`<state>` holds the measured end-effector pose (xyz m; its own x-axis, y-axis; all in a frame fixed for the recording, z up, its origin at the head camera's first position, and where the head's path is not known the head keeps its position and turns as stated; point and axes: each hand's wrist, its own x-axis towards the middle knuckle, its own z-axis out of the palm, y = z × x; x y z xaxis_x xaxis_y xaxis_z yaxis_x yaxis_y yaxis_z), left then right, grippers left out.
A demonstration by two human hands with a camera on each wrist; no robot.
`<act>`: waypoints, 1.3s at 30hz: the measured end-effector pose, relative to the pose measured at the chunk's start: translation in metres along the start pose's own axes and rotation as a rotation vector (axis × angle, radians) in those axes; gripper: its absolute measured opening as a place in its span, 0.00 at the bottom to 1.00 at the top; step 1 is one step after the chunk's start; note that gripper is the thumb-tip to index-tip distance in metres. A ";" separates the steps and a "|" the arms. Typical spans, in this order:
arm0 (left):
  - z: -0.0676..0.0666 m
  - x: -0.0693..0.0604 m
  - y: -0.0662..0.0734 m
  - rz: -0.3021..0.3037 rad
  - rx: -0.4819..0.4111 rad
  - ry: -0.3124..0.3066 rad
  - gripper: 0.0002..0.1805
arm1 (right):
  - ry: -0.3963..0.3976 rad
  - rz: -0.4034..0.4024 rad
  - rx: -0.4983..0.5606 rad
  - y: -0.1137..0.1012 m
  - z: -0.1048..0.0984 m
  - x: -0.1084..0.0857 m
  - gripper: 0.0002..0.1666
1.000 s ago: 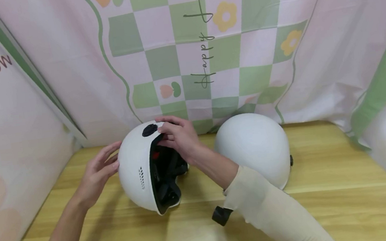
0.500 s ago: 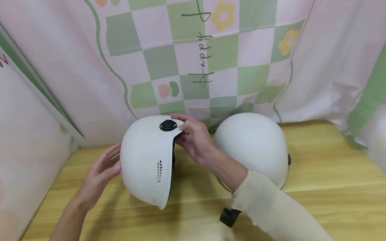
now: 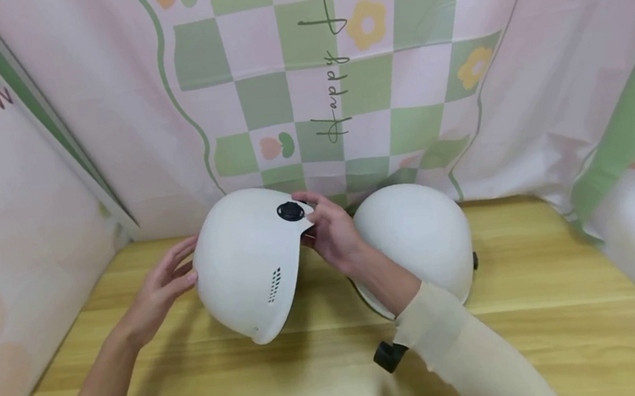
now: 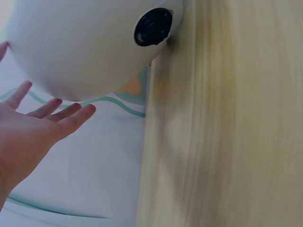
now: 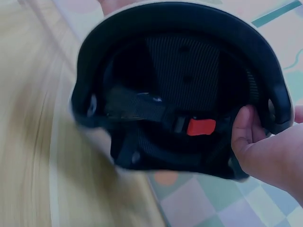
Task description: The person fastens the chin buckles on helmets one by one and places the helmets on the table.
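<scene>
A white helmet (image 3: 236, 261) is held tilted between both hands over the left part of the table, its outer shell turned towards me. My left hand (image 3: 157, 293) touches the left side of the shell with extended, spread fingers. At the upper right rim, near a round black knob (image 3: 291, 211), my right hand (image 3: 335, 235) grips the edge. The right wrist view shows the dark lining (image 5: 184, 61), with a red buckle (image 5: 201, 126) on a black strap and my thumb inside the rim. In the left wrist view, another black knob (image 4: 154, 27) sits on the shell.
A second white helmet (image 3: 418, 238) rests on the wooden table (image 3: 549, 341) just right of the first, partly behind my right forearm. Patterned cloth (image 3: 375, 85) hangs along the back and sides. A black wrist camera (image 3: 389, 355) juts from the right sleeve.
The helmet has rotated, so its open side and lining no longer show from the head view. My right hand has shifted right with the rim, while the left has stayed nearly still.
</scene>
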<state>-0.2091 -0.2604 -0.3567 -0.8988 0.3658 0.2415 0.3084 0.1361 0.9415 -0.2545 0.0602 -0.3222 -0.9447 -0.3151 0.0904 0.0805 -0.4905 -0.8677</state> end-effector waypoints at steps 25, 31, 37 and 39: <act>-0.003 -0.003 0.000 -0.116 0.049 -0.032 0.36 | 0.027 0.087 -0.126 0.007 -0.017 -0.005 0.51; -0.003 -0.003 -0.003 -0.124 0.038 -0.038 0.37 | 0.017 0.077 -0.109 0.009 -0.020 -0.007 0.49; -0.002 -0.003 -0.006 -0.130 0.045 -0.049 0.37 | -0.063 0.074 -0.168 0.011 -0.027 -0.008 0.35; -0.002 -0.003 -0.006 -0.138 0.025 -0.056 0.38 | -0.094 0.073 -0.234 0.010 -0.029 -0.009 0.36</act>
<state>-0.2095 -0.2644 -0.3627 -0.9147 0.3925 0.0961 0.1915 0.2116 0.9584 -0.2543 0.0815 -0.3453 -0.9046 -0.4222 0.0589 0.0615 -0.2659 -0.9620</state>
